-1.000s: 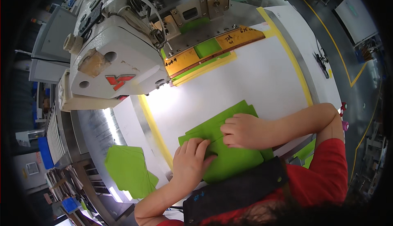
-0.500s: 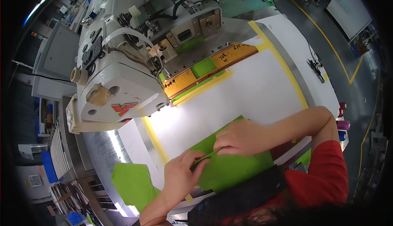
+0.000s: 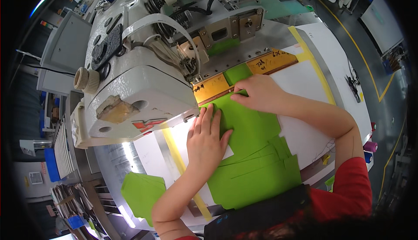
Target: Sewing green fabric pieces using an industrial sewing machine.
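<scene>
A green fabric piece (image 3: 250, 153) is shown spread flat on the white work table (image 3: 305, 87), extending from the near edge of the table up to the orange guide plate (image 3: 244, 72) at the far side, beneath the head of the grey industrial sewing machine (image 3: 139, 79). The left hand (image 3: 207, 137) is laid palm down with fingers extended and slightly spread; it is pressed on the left margin of the fabric, just beside the lit area under the machine head, and nothing is grasped by it. The right hand (image 3: 259, 94) is placed on the far end of the fabric, with its fingertips bent and set against the fabric edge where this meets the guide plate; whether the edge is pinched or only pressed cannot be told. A smaller green patch (image 3: 237, 72) is seen lying over the guide plate, just beyond the right fingertips. A strip of yellow tape (image 3: 183, 161) is seen running along the table to the left of the left forearm, and a second yellow strip (image 3: 313, 66) runs toward the table's far right corner. A separate green fabric piece (image 3: 141, 192) is seen off the left side of the table, near its near-left corner, well apart from both hands.
</scene>
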{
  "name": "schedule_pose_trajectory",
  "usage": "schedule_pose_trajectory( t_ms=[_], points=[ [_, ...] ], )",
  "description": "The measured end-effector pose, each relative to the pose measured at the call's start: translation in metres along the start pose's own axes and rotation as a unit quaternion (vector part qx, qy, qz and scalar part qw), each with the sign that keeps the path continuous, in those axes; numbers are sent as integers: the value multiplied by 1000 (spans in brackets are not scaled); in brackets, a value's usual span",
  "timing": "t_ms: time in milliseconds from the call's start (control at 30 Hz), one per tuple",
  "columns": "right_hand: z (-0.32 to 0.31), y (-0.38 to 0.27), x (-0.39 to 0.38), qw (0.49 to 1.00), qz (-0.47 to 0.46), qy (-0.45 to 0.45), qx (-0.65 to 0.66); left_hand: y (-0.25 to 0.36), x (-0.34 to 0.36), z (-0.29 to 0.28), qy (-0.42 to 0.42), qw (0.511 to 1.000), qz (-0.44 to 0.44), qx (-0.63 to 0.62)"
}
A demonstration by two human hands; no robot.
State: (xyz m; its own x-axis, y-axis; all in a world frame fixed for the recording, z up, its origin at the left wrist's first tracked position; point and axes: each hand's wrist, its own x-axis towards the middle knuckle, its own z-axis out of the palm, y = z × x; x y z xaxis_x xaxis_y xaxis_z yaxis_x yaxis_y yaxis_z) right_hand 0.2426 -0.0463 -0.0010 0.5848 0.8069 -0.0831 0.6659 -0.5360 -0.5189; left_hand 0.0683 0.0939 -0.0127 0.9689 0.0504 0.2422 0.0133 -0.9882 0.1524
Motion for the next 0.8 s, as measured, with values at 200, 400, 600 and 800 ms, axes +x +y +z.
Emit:
schedule_pose_trajectory(
  t_ms=[200, 400, 600, 800],
  points=[
    [5, 5, 3, 998, -29, 55, 1, 0, 0, 5, 3, 1000, 1, -21],
    [5, 9, 4, 996, -38, 84, -14, 1, 1, 2, -3, 1000, -18, -8],
    [2, 6, 3, 994, -37, 95, -35, 1, -1, 9, 9, 999, -29, -30],
    [3, 11, 4, 993, -50, 101, -42, 1, 1, 11, 26, 999, -18, -14]
  ],
)
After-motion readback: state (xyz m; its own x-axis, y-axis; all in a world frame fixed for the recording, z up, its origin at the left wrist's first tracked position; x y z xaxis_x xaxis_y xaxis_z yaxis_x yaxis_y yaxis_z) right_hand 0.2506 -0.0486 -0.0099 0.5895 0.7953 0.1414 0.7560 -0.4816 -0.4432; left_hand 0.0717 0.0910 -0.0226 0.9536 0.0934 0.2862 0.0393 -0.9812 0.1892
